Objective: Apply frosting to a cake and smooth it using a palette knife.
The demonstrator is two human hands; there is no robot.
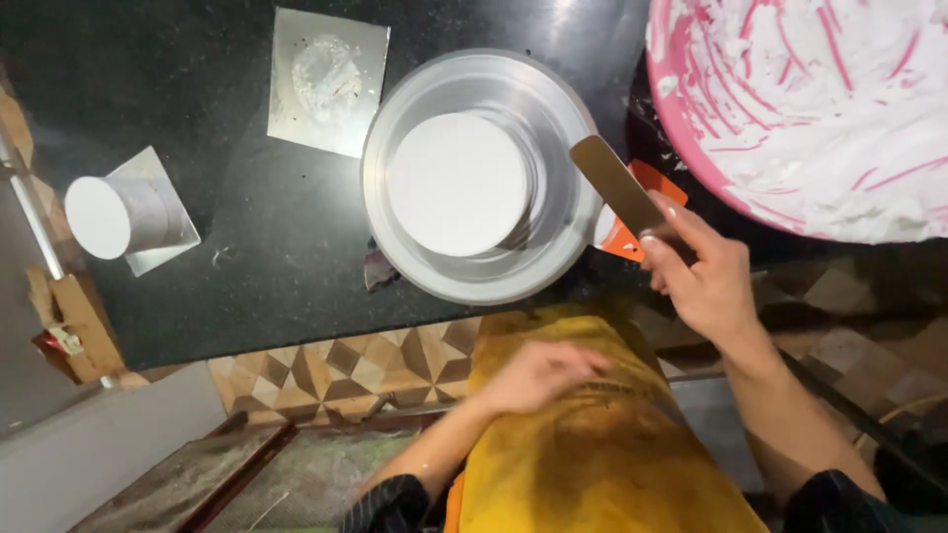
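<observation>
Below, black stone counter [276,247], patterned tile edge [346,370], grey floor [99,454].

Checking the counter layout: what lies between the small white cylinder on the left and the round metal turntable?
In the head view, only bare black counter lies between the white cylinder and the turntable; a dusted square metal sheet sits farther back.

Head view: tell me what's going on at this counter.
A person stands at a black counter. The right hand holds a metal spatula beside a round turntable carrying a smooth white cake. The left hand rests against a yellow apron. A pink bowl smeared with white cream sits at the right.
</observation>
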